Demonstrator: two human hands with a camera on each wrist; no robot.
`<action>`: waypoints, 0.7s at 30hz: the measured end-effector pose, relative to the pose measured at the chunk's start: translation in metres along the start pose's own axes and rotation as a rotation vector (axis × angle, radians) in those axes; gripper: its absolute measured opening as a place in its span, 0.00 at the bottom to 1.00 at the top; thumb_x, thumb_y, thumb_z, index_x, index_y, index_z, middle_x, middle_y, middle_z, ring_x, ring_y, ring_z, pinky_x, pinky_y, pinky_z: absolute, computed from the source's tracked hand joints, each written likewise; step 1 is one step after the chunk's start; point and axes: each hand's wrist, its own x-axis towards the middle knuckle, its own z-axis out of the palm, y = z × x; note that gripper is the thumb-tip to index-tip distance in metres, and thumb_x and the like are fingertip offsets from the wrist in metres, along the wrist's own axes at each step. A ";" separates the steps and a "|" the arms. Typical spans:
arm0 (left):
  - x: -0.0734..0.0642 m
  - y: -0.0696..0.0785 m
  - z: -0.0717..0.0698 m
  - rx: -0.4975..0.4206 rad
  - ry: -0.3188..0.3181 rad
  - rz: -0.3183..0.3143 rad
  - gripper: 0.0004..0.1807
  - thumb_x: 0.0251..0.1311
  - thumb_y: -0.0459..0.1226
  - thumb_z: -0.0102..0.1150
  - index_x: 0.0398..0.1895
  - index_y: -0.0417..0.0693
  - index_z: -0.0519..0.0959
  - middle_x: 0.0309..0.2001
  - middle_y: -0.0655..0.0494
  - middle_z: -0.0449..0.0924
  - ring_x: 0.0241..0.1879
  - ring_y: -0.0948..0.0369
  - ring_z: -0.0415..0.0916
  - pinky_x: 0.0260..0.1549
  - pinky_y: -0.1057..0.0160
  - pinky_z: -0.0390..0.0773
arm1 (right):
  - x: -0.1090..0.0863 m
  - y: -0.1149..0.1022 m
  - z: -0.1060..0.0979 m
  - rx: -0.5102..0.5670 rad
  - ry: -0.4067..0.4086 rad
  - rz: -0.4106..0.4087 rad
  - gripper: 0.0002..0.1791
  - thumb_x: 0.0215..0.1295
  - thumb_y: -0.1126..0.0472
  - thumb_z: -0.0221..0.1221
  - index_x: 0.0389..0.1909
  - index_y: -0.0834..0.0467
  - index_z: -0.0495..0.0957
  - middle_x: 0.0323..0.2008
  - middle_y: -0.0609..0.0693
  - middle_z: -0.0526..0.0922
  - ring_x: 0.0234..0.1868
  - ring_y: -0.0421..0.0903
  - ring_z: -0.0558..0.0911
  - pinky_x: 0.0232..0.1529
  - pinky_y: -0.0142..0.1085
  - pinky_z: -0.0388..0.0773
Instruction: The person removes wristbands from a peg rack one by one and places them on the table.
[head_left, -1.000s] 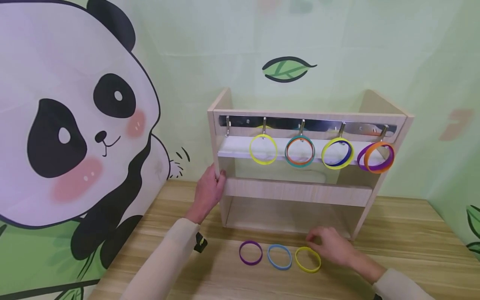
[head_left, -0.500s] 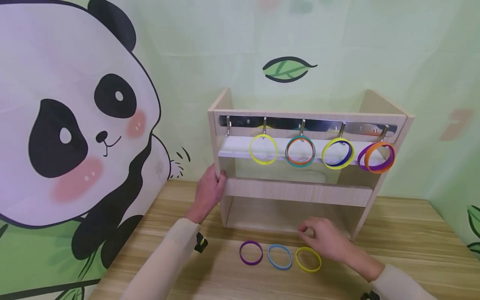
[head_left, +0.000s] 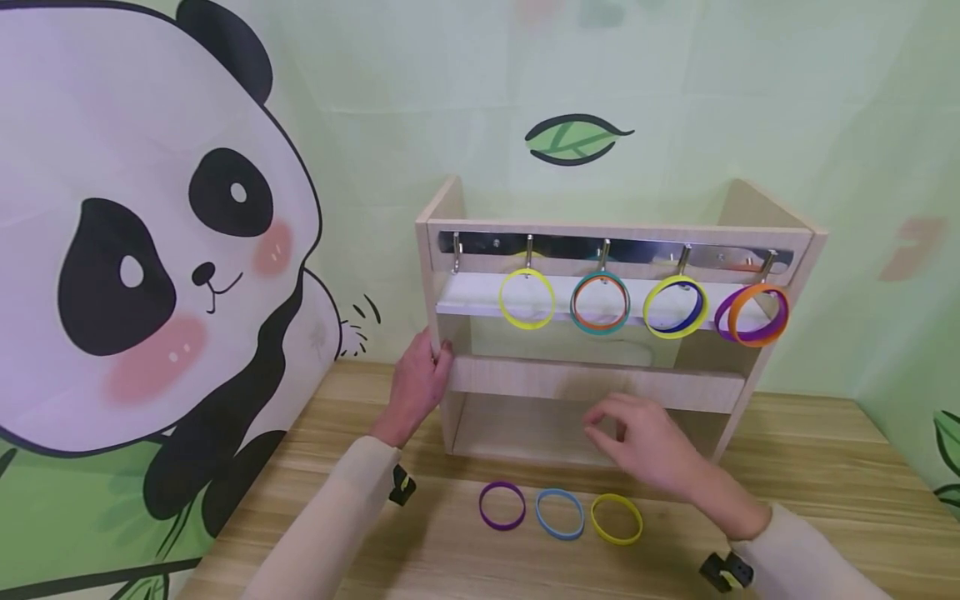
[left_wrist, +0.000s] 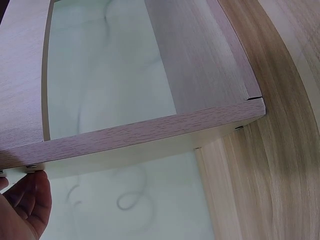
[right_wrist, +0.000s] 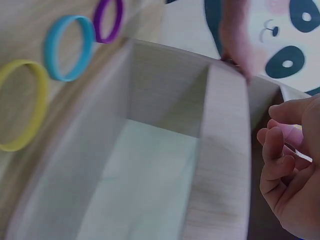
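My left hand [head_left: 420, 379] grips the left side panel of a small wooden shelf [head_left: 600, 385], thumb at its front edge; in the left wrist view the fingers [left_wrist: 40, 200] touch the panel's outer face. The right hand [head_left: 641, 437], fingers loosely curled and nothing seen in them, hovers before the lower shelf opening. Below it on the table lie a yellow wristband [head_left: 617, 542], a light blue wristband [head_left: 559, 536] and a purple wristband [head_left: 502, 527]. In the right wrist view, the right hand [right_wrist: 295, 175] appears beside the shelf's crossbar [right_wrist: 222, 150].
A metal hook rail [head_left: 566, 246] runs along the shelf's top front. Its leftmost hook [head_left: 456, 254] is bare. The other hooks carry a yellow band [head_left: 501, 304], a teal band [head_left: 573, 312] with orange-red, a yellow-and-blue pair, and an orange band [head_left: 772, 337] with purple. Panda-printed cloth stands behind.
My right hand has risen from beside the yellow wristband on the table, moving up and slightly left to the shelf's lower opening. The left hand and all the wristbands stay in place.
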 end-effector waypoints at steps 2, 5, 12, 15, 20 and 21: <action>0.000 0.000 0.000 -0.003 0.000 -0.001 0.21 0.78 0.42 0.44 0.60 0.35 0.75 0.54 0.34 0.80 0.53 0.41 0.81 0.52 0.38 0.84 | 0.005 -0.004 -0.004 0.004 0.031 -0.008 0.07 0.62 0.72 0.71 0.37 0.58 0.87 0.35 0.48 0.88 0.23 0.28 0.69 0.23 0.29 0.72; 0.000 0.000 0.000 -0.010 -0.004 -0.010 0.21 0.78 0.42 0.44 0.60 0.35 0.75 0.55 0.34 0.80 0.54 0.41 0.81 0.53 0.37 0.83 | 0.014 -0.009 -0.009 0.010 0.081 -0.013 0.07 0.62 0.72 0.71 0.37 0.59 0.87 0.34 0.47 0.86 0.23 0.30 0.68 0.22 0.30 0.70; 0.001 -0.001 0.001 -0.019 0.001 -0.011 0.22 0.77 0.43 0.43 0.60 0.35 0.75 0.56 0.34 0.80 0.54 0.41 0.80 0.53 0.36 0.83 | 0.035 -0.023 -0.022 0.013 0.208 -0.048 0.07 0.59 0.73 0.72 0.37 0.61 0.88 0.29 0.45 0.82 0.21 0.31 0.68 0.22 0.30 0.69; 0.001 0.000 0.000 -0.013 -0.004 -0.013 0.22 0.78 0.43 0.44 0.62 0.35 0.75 0.56 0.35 0.80 0.53 0.41 0.81 0.52 0.37 0.84 | 0.043 -0.027 -0.025 0.020 0.245 -0.066 0.08 0.58 0.74 0.72 0.37 0.62 0.89 0.27 0.45 0.81 0.21 0.31 0.67 0.21 0.30 0.67; 0.000 0.001 0.000 -0.013 -0.016 -0.029 0.22 0.79 0.43 0.44 0.63 0.36 0.74 0.57 0.35 0.80 0.54 0.41 0.80 0.53 0.38 0.84 | 0.057 -0.034 -0.029 0.012 0.292 -0.092 0.09 0.57 0.76 0.73 0.39 0.64 0.88 0.29 0.51 0.84 0.20 0.33 0.68 0.21 0.30 0.68; 0.000 0.001 0.000 -0.014 -0.017 -0.030 0.22 0.79 0.43 0.44 0.63 0.36 0.74 0.57 0.35 0.80 0.54 0.41 0.80 0.52 0.38 0.84 | 0.060 -0.035 -0.030 0.010 0.304 -0.096 0.10 0.57 0.76 0.73 0.39 0.64 0.88 0.30 0.52 0.85 0.20 0.34 0.68 0.21 0.30 0.68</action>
